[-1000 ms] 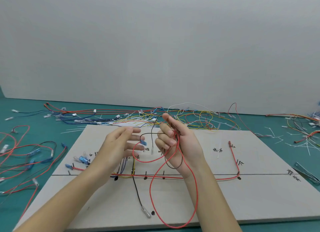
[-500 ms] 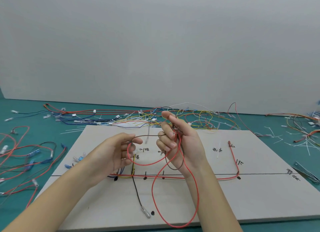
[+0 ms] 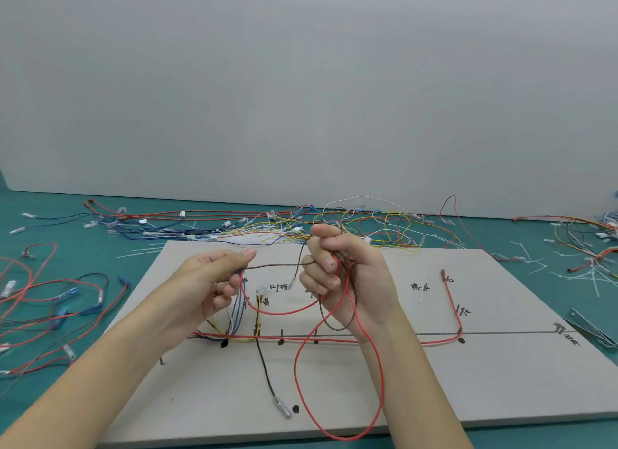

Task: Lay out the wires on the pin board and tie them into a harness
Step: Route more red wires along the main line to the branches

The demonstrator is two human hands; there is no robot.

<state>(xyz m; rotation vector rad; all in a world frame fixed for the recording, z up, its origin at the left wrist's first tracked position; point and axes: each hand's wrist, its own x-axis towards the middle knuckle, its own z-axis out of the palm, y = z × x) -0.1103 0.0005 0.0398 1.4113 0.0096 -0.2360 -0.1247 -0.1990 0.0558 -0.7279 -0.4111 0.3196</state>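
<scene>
**Harness partly laid, no ties seen yet**

A thin brown wire (image 3: 274, 265) is pinched between the left hand (image 3: 214, 278) and the right hand (image 3: 347, 278), which also grips a looping red wire (image 3: 337, 375), above the pale grey pin board (image 3: 501, 375). Several wires are already routed along its line; tying appears outstanding. Loose wires (image 3: 368, 224) are strewn across the teal worktop (image 3: 67, 247) before a grey wall.

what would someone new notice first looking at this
First, the two hands raised over the pin board: the left hand pinches a brown wire running across to the right hand, which grips red wire loops hanging down. Behind the board, a colourful wire tangle sprawls across the green table.
</scene>
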